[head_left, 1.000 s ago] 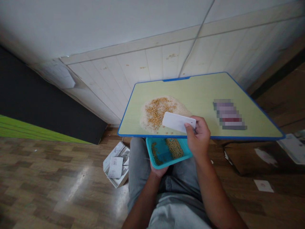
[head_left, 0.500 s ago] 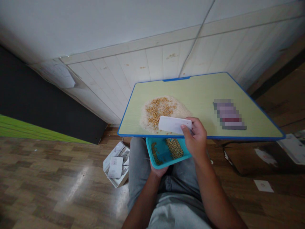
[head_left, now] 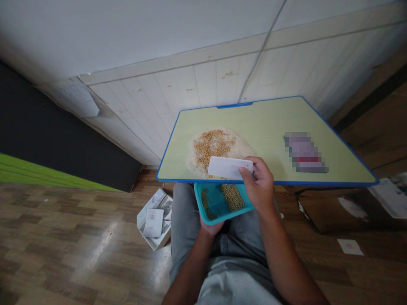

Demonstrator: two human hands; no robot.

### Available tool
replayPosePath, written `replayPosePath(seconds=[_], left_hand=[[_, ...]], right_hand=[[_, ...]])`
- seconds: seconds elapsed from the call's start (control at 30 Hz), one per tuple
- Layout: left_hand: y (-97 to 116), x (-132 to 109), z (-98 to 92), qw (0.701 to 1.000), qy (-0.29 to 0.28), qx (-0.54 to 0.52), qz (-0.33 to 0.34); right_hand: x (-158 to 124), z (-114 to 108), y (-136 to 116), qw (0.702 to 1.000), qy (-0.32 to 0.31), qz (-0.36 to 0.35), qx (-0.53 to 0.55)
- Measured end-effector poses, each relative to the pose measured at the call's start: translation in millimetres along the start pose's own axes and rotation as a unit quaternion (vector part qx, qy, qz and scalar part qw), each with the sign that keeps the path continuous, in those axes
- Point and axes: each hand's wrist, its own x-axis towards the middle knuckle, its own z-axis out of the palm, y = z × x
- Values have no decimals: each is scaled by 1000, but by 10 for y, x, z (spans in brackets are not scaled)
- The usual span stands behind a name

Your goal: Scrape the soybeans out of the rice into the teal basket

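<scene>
My right hand [head_left: 260, 181] pinches one end of a flat white card [head_left: 226, 167], thumb on top. The card's free end lies over the near side of a spread of white rice grains [head_left: 243, 146], which has round tan soybeans [head_left: 210, 146] scattered through its left part. Below the table edge, my left hand [head_left: 212, 227] grips a turquoise plastic tray [head_left: 219, 221] from underneath, its fingers mostly hidden. Inside the tray, more soybeans [head_left: 233, 197] are heaped at the right, with a thinner line along the left wall.
The pale green table [head_left: 270, 118] has a blue rim and stands against a panelled wall. At its right lies a blurred-out, phone-shaped object [head_left: 305, 152]. An open white box [head_left: 155, 224] is on the floor at left; a cardboard box [head_left: 333, 209] sits under the table's right side.
The white card and my right hand have shifted slightly left and toward me. The tray and the left hand hold nearly the same place.
</scene>
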Motion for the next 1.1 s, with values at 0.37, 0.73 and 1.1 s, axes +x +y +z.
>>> replayPosePath(seconds=[0.37, 0.73, 1.1], left_hand=[[8, -23, 36, 1000, 9, 5, 1], [0, 10, -12, 1000, 4, 5, 7], [24, -27, 60, 1000, -11, 19, -4]], right_hand=[[-8, -7, 7, 1000, -7, 9, 12], [6, -7, -12, 1000, 8, 2, 25], [-1, 26, -59, 999, -7, 33, 27]])
